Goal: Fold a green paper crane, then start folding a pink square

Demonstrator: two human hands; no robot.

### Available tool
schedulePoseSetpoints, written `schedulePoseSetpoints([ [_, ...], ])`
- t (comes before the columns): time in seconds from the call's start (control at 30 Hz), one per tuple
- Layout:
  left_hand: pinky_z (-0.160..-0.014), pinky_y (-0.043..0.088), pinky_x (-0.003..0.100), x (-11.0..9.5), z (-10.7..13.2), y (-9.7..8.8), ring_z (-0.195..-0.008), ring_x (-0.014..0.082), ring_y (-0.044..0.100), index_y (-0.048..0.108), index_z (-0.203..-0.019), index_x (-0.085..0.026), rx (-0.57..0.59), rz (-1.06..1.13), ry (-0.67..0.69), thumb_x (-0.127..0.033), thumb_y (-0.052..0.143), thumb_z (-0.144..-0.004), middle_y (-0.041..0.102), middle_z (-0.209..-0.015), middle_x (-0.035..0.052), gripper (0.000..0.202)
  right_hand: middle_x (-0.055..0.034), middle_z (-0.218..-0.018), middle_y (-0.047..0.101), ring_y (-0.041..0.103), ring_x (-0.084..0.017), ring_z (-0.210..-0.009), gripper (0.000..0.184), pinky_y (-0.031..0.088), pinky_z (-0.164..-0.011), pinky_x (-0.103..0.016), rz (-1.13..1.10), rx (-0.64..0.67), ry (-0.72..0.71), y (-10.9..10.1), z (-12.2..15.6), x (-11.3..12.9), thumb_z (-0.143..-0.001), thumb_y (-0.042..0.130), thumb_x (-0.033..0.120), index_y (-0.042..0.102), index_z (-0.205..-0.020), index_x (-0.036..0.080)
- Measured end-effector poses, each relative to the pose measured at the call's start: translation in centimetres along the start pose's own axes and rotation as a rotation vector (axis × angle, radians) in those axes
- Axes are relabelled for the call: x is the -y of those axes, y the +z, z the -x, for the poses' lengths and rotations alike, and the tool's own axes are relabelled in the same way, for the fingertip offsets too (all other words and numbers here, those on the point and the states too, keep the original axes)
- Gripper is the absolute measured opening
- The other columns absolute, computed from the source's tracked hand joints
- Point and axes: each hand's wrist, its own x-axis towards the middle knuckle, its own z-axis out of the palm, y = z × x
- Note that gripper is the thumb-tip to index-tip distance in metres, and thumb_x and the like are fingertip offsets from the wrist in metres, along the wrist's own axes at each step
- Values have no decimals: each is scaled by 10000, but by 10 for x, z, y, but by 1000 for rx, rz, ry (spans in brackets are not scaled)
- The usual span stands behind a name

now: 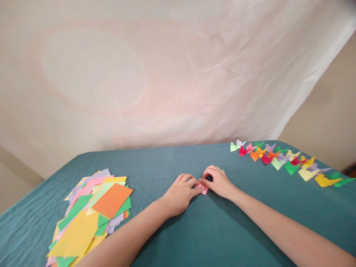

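A small folded piece of pink origami paper (205, 190) lies on the teal tablecloth, partly covered by my fingers. My left hand (182, 193) holds its left side down, thumb and fingertips pressed together on the paper. On the upper right side, my right hand (217, 181) pinches the paper's edge between curled fingers and thumb. The folds under the fingertips are too small to make out.
To the left lies a loose pile of coloured paper sheets (78, 230), an orange sheet (112, 200) on top. Several folded paper cranes (292, 168) stand in rows at the back right. Behind the table's far edge hangs a pale cloth (172, 81).
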Motion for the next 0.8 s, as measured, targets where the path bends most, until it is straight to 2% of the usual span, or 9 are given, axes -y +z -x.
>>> schedulePoseSetpoints([
  [0.3, -996, 276, 421, -3, 1, -6, -1164, 234, 378, 504, -1206, -310, 52, 2, 14, -149, 459, -852, 516, -1176, 43, 391, -23, -840, 578, 510, -191, -835, 175, 341, -745, -319, 3, -10, 6, 0, 1, 0, -753, 625, 389, 628, -730, 216],
  [0.53, -1019, 283, 426, -11, 5, -9, -1239, 247, 359, 520, -1202, -276, 125, 19, 6, -171, 442, -860, 460, -1299, 69, 366, -20, -839, 584, 516, -186, -832, 178, 341, -744, -318, -7, -12, 8, 0, 1, 0, -755, 622, 388, 624, -722, 214],
  [0.8, -1035, 285, 430, -16, 10, -9, -1294, 255, 305, 457, -1271, -259, 190, 49, -22, -169, 434, -850, 373, -1387, 101, 430, -16, -844, 582, 519, -178, -825, 151, 347, -760, -324, -22, 1, 2, -1, 1, 0, -763, 615, 365, 622, -736, 216],
])
